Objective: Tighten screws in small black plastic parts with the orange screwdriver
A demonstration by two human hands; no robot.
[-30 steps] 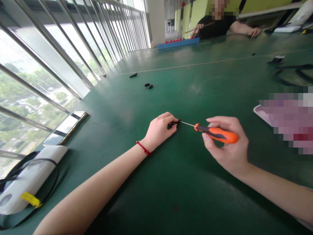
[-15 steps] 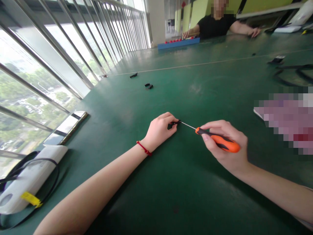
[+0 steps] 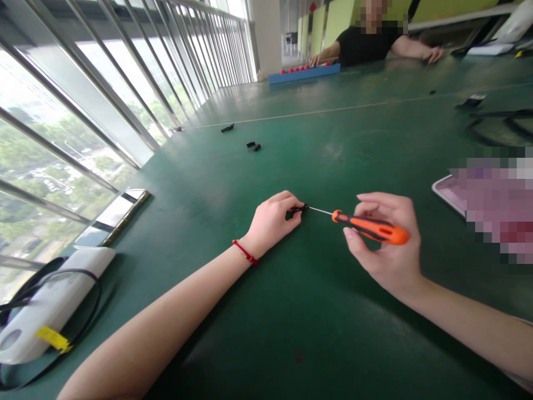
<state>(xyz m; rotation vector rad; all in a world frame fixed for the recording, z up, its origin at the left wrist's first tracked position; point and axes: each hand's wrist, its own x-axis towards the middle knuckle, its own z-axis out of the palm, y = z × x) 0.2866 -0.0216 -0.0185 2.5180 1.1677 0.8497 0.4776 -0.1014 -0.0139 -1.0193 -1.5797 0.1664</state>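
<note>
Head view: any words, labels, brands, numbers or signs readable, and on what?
No text can be read anywhere.
Yellow tag by the white device: any print is too blurred to read.
Orange and black screwdriver: no lettering can be made out.
Small red shape in the background: too small to read.

Green table beside metal railings — daylight between them — pale pillar, lime-green panels beyond

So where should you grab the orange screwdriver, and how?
I'd say by its thick handle, from the right: it's fat, rounded and points toward the right hand, while the thin shaft runs left to the small black piece in the left hand.
</note>
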